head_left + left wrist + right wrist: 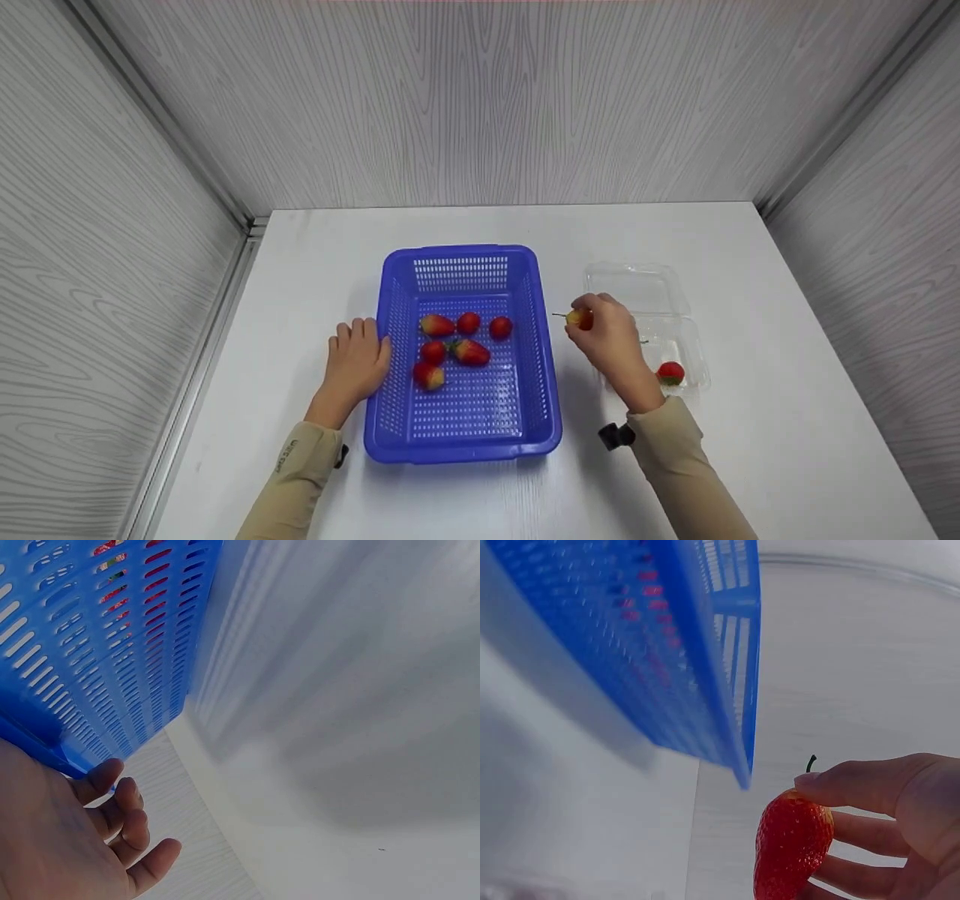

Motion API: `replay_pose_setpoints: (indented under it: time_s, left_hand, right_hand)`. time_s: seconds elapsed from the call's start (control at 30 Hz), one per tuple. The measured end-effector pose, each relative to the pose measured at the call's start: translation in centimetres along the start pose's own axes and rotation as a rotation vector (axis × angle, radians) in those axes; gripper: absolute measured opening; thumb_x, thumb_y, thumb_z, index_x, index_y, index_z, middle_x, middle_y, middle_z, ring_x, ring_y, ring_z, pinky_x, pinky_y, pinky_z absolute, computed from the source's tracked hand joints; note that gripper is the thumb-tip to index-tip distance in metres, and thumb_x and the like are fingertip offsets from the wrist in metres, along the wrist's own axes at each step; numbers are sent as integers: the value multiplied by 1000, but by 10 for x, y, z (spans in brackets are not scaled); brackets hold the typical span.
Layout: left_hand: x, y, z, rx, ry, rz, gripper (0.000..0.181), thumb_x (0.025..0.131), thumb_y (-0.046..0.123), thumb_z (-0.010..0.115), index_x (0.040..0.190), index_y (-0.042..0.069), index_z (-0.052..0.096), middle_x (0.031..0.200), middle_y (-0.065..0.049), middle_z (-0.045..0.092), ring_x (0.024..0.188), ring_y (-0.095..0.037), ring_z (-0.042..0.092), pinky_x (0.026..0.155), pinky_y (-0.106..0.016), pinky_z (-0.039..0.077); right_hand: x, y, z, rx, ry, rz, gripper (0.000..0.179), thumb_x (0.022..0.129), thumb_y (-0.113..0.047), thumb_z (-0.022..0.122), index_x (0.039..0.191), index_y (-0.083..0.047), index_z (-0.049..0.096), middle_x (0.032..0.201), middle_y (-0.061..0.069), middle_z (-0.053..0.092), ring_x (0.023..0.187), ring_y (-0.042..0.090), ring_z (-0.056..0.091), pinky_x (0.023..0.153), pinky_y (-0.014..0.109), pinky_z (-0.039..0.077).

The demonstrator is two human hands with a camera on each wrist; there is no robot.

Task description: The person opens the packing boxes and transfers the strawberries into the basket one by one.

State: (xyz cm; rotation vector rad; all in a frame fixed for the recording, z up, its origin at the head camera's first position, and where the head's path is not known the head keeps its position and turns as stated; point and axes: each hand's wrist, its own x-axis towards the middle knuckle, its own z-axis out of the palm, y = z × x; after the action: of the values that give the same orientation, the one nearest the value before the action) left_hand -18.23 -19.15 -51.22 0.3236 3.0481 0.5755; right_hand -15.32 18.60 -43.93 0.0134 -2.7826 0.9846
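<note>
My right hand (611,335) pinches a red and yellow toy strawberry (791,844) with a thin dark stem, between thumb and fingers. It is just right of a blue slotted plastic basket (465,454). Several red strawberries (471,352) lie in the basket, towards its left and middle. At the basket's left rim rests my left hand (355,361), thumb side against it. The left wrist view shows its fingers (154,864) loosely bent beside the basket's outer wall, holding nothing.
A clear plastic clamshell box (684,330) lies unfolded to the right, partly behind my right hand and forearm. One red strawberry (670,373) with green at its base sits in its near half. Pale wood-grain panels (480,105) wall in the white table (780,420).
</note>
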Motion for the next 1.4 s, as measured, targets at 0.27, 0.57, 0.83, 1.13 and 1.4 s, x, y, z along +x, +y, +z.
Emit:
replay_pose_setpoints:
  time_s: [0.27,0.57,0.83,1.13,1.4]
  left_hand:
    - [1,2,-1,-8,9,11,35,102,26,40,113,-7,47,104,-23,47,96,-41,39,81,-53,32]
    - [2,3,0,0,1,4,34,102,26,40,112,-6,47,102,-21,46,94,-39,39,80,-51,32]
    - [2,4,-2,17,-17,-10,35,102,26,40,115,-7,45,103,-21,46,96,-39,39,81,-52,33]
    - [2,3,-5,9,-26,-14,38,102,26,39,118,-8,45,106,-23,46,98,-40,39,83,-54,32]
    - [1,1,-1,-1,-32,-13,39,103,28,38,118,-7,45,106,-22,47,99,-40,38,84,-54,32]
  right_hand:
    - [-3,-35,29,48,-63,-43,18,80,-6,76,96,-2,70,89,13,64,77,27,60,72,40,56]
    - [-7,-59,64,87,-113,-149,18,76,-5,78,92,-2,71,86,10,65,76,23,57,70,39,52]
    - [-6,-74,89,194,-279,-76,17,83,-7,77,97,0,70,87,8,64,77,20,56,68,33,51]
    - [7,-90,116,163,-468,5,10,80,-8,78,81,-4,69,71,4,61,61,17,57,56,28,49]
    - [14,-95,135,30,-612,103,16,82,-12,80,90,-4,69,68,5,58,61,21,59,60,32,52]
